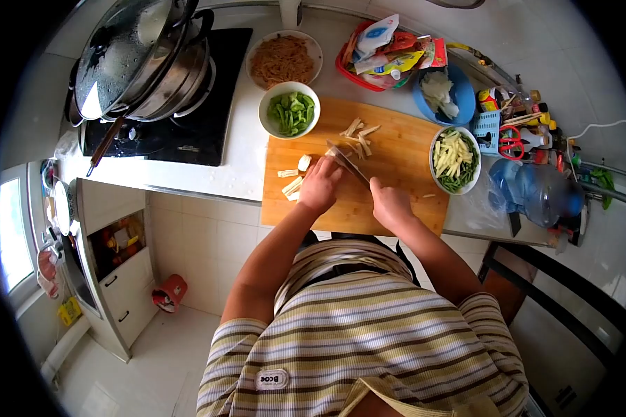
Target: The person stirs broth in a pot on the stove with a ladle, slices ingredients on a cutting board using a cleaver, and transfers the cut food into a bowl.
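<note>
My right hand (391, 206) is wrapped round the handle of a knife (351, 167), whose blade points up and left over the wooden cutting board (389, 135). Beside the blade tip, my left hand (320, 182) rests on the board with its fingers curled together; what they press on is too hidden to name. Cut pale strips (360, 139) lie beyond the blade. More pale pieces (293, 186) are left of my left hand. A bowl of green pieces (291, 113) sits at the board's upper left corner, and a bowl of pale and green strips (455, 158) at its right edge.
A plate of brown shreds (283, 61) stands behind the green bowl. Steel pots (167, 83) with a glass lid are on the black stove (209, 132) at left. At right are a red basket of packets (393, 55), a blue bowl (466, 101), red scissors (512, 142) and bottles.
</note>
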{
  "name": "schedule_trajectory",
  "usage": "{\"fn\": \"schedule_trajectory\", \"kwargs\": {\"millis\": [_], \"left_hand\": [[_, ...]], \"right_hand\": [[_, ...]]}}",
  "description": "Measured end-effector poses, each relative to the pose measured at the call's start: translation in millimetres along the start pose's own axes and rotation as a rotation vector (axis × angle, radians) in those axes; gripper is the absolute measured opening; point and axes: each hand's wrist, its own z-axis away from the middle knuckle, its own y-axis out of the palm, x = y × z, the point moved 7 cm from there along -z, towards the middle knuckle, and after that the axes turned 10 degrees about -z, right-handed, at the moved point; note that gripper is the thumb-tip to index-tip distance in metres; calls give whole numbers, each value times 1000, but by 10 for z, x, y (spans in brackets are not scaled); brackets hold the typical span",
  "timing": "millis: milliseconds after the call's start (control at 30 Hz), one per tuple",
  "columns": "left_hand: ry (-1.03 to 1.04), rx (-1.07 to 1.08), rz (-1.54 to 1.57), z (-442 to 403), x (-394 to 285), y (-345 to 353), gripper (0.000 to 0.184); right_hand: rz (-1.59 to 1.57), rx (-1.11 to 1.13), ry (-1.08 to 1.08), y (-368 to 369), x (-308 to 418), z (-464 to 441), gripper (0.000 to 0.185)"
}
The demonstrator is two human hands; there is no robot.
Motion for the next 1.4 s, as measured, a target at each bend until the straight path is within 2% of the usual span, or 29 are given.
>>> {"fn": "schedule_trajectory", "kwargs": {"millis": [133,200,300,400,433,500,567,633,700,733,867,933,1000,1167,1200,1267,1300,1400], "left_hand": [[-4,-27,-2,11,28,21,28],[-22,69,-41,19,47,109,39],[-24,96,-26,4,21,97,39],[-2,87,17,-31,-20,22,36],[-5,88,14,-27,-25,12,36],[16,41,-71,15,-64,-17,30],[11,-13,-25,94,-24,-36,27],[6,-72,15,148,36,-180,23],[-290,-161,2,256,359,-382,18],[-361,-207,-78,287,500,-426,21],[-349,-236,-199,141,591,-473,25],[-348,-220,-226,30,567,-364,26],[-344,-99,-153,-103,511,-191,27],[-236,-184,311,-385,51,-150,15],[-229,-182,314,-359,67,-64,15],[-193,-101,135,-285,205,180,14],[-114,-145,40,-252,166,94,8],[-91,-88,4,-143,206,27,6]], "right_hand": [[27,7,10,146,36,-74,41],[10,4,36,249,38,-136,41],[-71,-153,21,245,-21,-259,38],[-148,-152,112,174,-186,-211,35],[-189,-223,73,78,-186,-140,34],[-188,-251,-37,-72,-145,-25,32],[-187,-265,-86,-144,-92,21,31],[-180,-169,-138,-83,-19,45,29],[-193,-126,-123,50,-44,15,28],[-201,-76,-103,156,-66,12,27],[-188,-59,-36,257,-228,15,34],[-190,-146,58,114,-333,92,31],[-154,-192,52,41,-377,145,30],[-129,-157,107,100,-468,153,31],[-128,-161,114,118,-474,174,31],[-134,-198,90,135,-455,178,32],[-89,-181,89,166,-464,173,30],[-183,-252,69,205,-485,199,30]]}}
